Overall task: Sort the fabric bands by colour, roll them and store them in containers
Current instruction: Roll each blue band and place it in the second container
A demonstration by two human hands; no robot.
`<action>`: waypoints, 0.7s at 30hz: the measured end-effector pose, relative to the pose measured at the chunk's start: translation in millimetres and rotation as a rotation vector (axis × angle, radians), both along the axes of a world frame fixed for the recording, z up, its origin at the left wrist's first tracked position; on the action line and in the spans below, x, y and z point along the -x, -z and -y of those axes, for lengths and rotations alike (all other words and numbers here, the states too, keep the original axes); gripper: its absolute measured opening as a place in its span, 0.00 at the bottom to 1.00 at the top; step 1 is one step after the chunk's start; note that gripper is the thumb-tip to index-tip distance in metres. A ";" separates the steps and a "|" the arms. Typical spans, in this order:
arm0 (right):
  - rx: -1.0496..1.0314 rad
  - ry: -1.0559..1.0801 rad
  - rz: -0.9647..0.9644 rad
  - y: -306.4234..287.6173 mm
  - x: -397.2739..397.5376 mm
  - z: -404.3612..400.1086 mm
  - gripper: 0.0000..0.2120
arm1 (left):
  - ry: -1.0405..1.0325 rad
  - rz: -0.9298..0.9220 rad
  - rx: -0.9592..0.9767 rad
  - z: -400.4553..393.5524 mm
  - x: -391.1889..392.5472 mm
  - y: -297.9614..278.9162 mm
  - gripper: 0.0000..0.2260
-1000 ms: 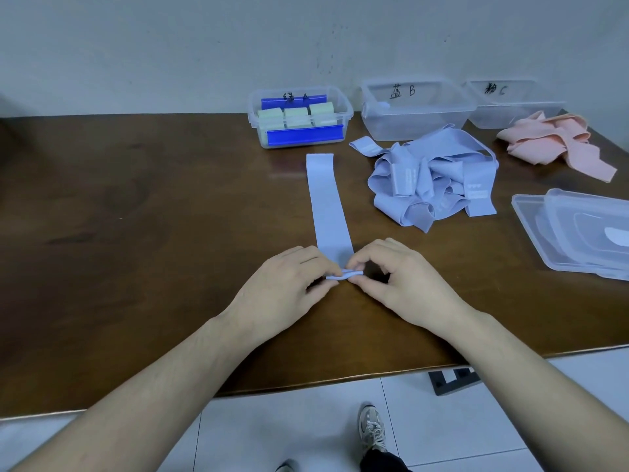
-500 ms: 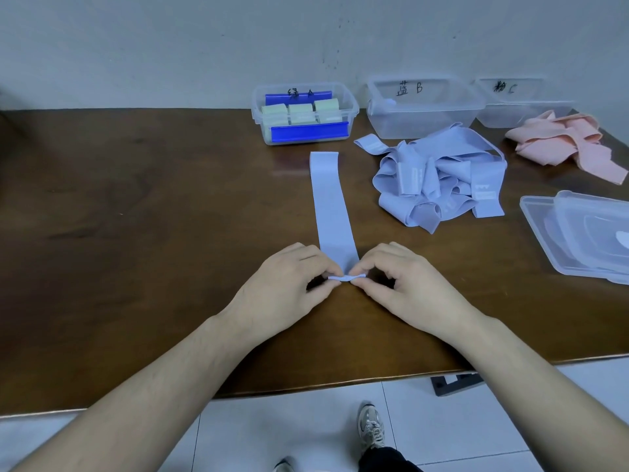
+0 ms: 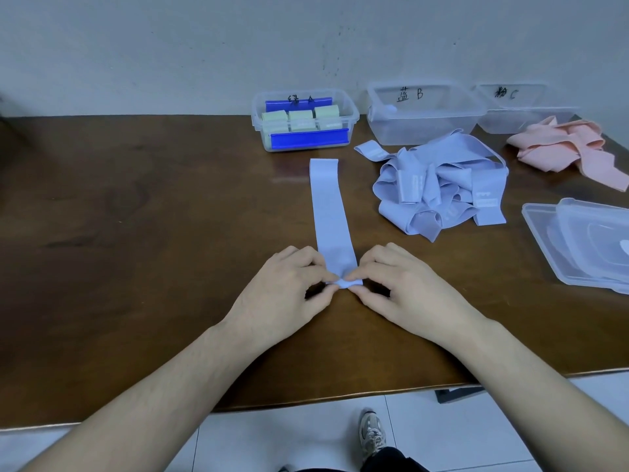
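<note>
A light blue fabric band (image 3: 329, 209) lies flat on the brown table, running away from me. My left hand (image 3: 286, 294) and my right hand (image 3: 405, 287) pinch its near end, which is curled into a small roll between thumbs and fingertips. A heap of loose blue bands (image 3: 439, 189) lies to the right. Pink bands (image 3: 571, 148) are piled at the far right. Clear container A (image 3: 354, 112) holds rolled green bands and two dark blue pieces. Container B (image 3: 425, 114) and container C (image 3: 524, 107) stand behind the piles.
Clear plastic lids (image 3: 578, 240) are stacked at the right edge of the table (image 3: 136, 233). A grey wall rises right behind the containers. Below the table's near edge are white floor tiles and a shoe (image 3: 372, 434).
The near end of the blue band has been rolled a little further between my fingertips. Both hands stay in the same spot.
</note>
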State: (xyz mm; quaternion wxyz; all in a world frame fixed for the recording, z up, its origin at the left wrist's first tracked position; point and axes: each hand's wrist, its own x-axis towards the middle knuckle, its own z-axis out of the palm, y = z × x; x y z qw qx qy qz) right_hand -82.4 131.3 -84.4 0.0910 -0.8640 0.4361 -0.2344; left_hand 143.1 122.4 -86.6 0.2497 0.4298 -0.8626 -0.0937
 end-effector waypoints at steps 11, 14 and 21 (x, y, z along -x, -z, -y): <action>-0.009 -0.007 0.040 -3.0 -0.5 5.4 0.08 | -0.070 -0.025 -0.093 3.0 1.9 -2.0 0.07; -0.024 -0.017 0.016 -3.0 1.5 8.9 0.07 | -0.084 -0.027 -0.130 4.7 2.4 -2.4 0.08; -0.064 -0.045 -0.006 -6.9 1.9 21.1 0.09 | -0.055 -0.005 -0.040 5.3 2.4 -1.5 0.09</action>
